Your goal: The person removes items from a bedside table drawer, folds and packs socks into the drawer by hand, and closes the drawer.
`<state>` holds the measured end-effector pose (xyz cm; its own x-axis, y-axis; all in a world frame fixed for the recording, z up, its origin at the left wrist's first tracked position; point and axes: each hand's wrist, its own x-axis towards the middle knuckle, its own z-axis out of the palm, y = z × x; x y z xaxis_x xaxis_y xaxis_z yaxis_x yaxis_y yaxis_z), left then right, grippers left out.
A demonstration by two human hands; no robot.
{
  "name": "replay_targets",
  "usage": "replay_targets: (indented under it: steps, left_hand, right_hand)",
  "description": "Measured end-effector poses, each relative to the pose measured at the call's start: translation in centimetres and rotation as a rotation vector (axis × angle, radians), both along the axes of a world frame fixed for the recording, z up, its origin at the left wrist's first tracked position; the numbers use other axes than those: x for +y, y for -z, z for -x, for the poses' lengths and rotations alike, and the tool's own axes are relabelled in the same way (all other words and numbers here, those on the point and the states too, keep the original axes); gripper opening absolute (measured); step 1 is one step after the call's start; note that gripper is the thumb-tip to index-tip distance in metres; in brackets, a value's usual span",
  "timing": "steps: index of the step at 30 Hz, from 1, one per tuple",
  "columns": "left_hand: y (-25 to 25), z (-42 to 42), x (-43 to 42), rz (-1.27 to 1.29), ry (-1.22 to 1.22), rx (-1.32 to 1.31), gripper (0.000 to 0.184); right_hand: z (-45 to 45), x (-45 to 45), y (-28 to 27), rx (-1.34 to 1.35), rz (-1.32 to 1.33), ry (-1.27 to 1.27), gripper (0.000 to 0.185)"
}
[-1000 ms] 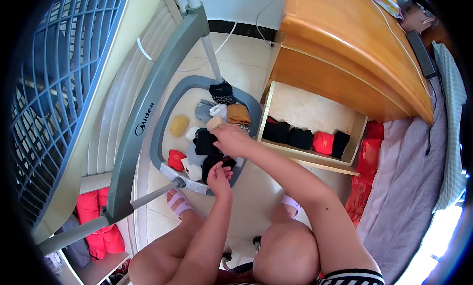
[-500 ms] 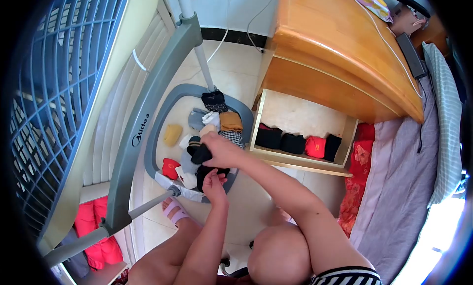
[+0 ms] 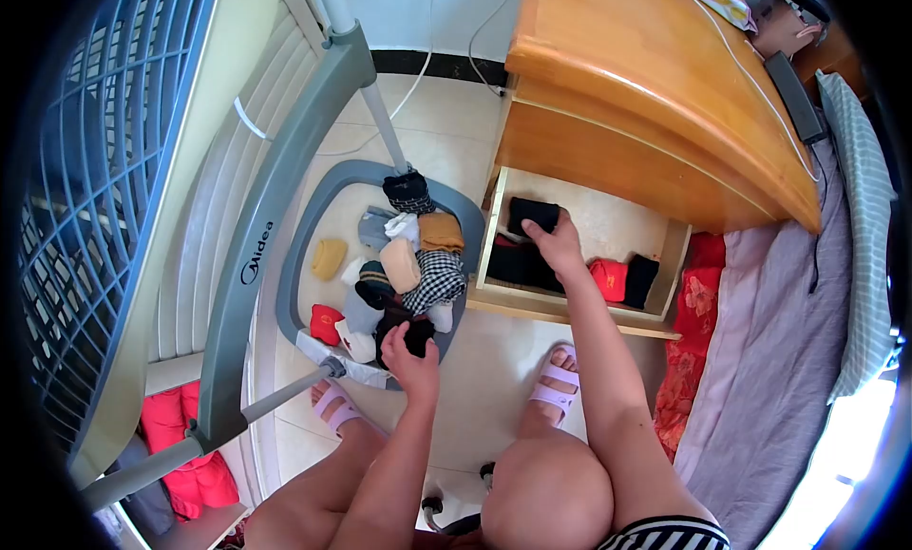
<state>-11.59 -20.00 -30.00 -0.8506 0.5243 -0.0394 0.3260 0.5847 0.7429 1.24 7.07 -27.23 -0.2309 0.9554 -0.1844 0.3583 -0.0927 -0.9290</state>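
My right hand [image 3: 558,246] is over the open drawer [image 3: 589,314], its thumb and fingers closed on a folded black sock bundle [image 3: 534,214]. More black bundles [image 3: 513,265] lie in the drawer just below it, partly covered by the hand. Farther right in the same drawer are a red bundle [image 3: 608,280] and another black one [image 3: 641,278]. My left hand [image 3: 410,362] has its fingers bent over a black bundle [image 3: 419,335] at the near end of the pile. Around it lie a white bundle [image 3: 356,343], a beige one [image 3: 400,265] and a checkered one [image 3: 437,282].
The pile lies inside the grey base ring [image 3: 296,222] of a Midea fan stand [image 3: 275,218]. A wooden cabinet [image 3: 655,104] rises behind the drawer. A bed [image 3: 760,360] stands to the right. Slippered feet [image 3: 556,384] rest on the tiles.
My right hand has moved from the pile to the drawer, carrying a black bundle. My left hand has stayed at the pile and now bends over a black bundle.
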Motion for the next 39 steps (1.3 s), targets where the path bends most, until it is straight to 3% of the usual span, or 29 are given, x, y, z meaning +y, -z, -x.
replay_targets:
  steps: [3,4,11,15,18,22,28,31,35,39]
  left_hand:
    - [-0.1,-0.3,0.2,0.059,-0.027,0.074,0.063]
    - [-0.1,-0.3,0.2,0.088,-0.038,0.102,0.068]
    - [1.8,0.7,-1.3,0.141,-0.018,0.001,0.072]
    - [1.1,1.0,-1.6,0.101,-0.046,-0.213,0.068]
    - [2.5,1.1,-1.6,-0.010,-0.147,-0.368,0.060]
    - [1.9,1.4,-0.1,-0.301,-0.283,-0.523,0.046]
    - [-2.5,2.6,3.3,-0.540,-0.390,-0.804,0.033]
    - [-5.3,2.5,4.8,-0.657,-0.255,-0.955,0.032]
    - [-7.5,1.0,6.4,-0.759,-0.129,-1.045,0.033]
    - [-6.6,-0.1,6.4,-0.554,0.023,-0.997,0.031]
  right_hand:
    - [1.0,-0.3,1.0,-0.208,-0.079,-0.042,0.060]
    - [1.1,-0.5,1.1,-0.434,-0.152,-0.062,0.067]
    - [-0.8,-0.4,1.5,-0.421,0.064,-0.068,0.069]
    - [-0.7,-1.4,1.1,-0.457,-0.189,0.009,0.055]
    - [0.8,-2.7,-2.1,-0.199,-0.501,-0.019,0.032]
    - [3.0,-4.9,-4.8,-0.023,-0.406,-0.195,0.026]
    - [5.0,-9.3,-6.2,0.035,-0.257,-0.503,0.039]
    - [5.4,-11.1,-7.2,0.061,-0.131,-0.547,0.052]
    - [4.9,-11.0,-6.9,0.132,-0.012,-0.481,0.053]
    - [1.9,-9.6,-7.3,0.241,-0.026,-0.347,0.052]
